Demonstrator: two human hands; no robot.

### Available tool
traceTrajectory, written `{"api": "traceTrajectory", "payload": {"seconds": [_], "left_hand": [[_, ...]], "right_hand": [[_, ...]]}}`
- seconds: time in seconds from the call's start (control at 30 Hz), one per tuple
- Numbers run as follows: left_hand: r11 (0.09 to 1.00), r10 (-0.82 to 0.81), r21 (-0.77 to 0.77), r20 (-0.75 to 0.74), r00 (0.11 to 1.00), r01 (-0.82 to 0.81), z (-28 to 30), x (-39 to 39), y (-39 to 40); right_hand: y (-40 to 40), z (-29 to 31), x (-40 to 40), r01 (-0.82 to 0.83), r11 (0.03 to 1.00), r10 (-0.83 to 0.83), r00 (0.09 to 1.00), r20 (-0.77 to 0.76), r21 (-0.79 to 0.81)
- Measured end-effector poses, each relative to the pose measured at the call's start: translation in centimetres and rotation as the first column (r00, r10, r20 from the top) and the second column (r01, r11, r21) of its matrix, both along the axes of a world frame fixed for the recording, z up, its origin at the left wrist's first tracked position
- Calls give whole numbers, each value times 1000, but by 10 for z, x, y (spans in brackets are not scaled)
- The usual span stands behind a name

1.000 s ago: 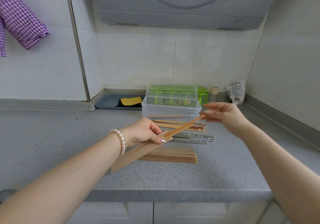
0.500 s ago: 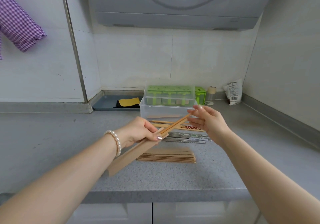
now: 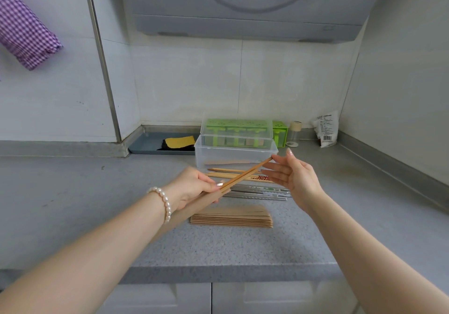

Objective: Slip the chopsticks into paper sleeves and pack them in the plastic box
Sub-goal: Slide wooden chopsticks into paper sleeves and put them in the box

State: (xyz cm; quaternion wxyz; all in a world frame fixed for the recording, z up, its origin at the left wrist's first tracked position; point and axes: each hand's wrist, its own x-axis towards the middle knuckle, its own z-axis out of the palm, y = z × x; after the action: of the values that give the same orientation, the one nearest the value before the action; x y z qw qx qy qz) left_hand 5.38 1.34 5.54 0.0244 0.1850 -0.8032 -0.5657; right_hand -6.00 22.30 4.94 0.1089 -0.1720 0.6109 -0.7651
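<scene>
The paper sleeve hides the wooden chopsticks' lower ends.

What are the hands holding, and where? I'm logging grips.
The left hand grips a paper sleeve at its mouth, chopsticks partly in. The right hand, open, touches their top end.

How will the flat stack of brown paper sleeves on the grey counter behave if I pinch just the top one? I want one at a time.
The stack of brown paper sleeves looks thin and flat, so one sleeve is probably light and floppy. The edges lie fanned, so the top one should peel off, though the neighbours may slide along.
</scene>
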Motion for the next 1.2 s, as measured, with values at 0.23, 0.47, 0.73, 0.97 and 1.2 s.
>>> {"api": "traceTrajectory", "payload": {"seconds": [0.23,0.47,0.73,0.97,1.2], "left_hand": [[997,71,-16,-29,997,-72,-2,0,5],[995,84,-45,-41,996,-86,-5,0,10],[995,93,-15,-34,995,-94,-5,-1,14],[995,97,5,-31,995,-96,-5,-3,13],[996,89,-12,-24,996,-90,-9,-5,11]], "right_hand": [[-10,-6,1,-8,999,6,999,36,40],[-14,-17,4,-17,1000,16,999,48,22],[-22,-21,6,19,1000,-19,998,61,-7],[-25,-22,6,16,1000,-15,997,71,-12],[-25,-22,7,-17,1000,15,996,84,26]]}}
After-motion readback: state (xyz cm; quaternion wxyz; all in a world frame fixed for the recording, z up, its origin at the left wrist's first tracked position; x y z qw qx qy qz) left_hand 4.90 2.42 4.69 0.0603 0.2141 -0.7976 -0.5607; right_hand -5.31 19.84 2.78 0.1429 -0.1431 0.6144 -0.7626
